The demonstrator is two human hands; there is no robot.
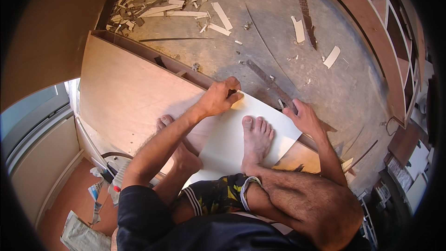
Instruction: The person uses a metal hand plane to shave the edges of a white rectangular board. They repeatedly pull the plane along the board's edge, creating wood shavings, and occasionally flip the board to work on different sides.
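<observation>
A glossy white sheet (pixel 223 135) lies over a broad plywood-faced panel (pixel 134 72), which has a hollow framed edge. My left hand (pixel 222 96) is closed in a pinch at the far left corner of the sheet, its fingertips curled over the edge. At the sheet's far right edge, my right hand (pixel 305 118) grips with the thumb on the near side; its other fingers are partly hidden. My bare right foot (pixel 257 142) presses on the sheet between the hands. The left foot (pixel 167 123) rests to its left on the bare plywood.
Pale offcut strips (pixel 174 13) are heaped on the grey floor (pixel 278 23) at the far left. A dark flat strip (pixel 269 81) lies beyond the panel, reaching toward my right hand. Wooden shelving (pixel 362 18) curves along the right. A brown board (pixel 42 32) stands at left.
</observation>
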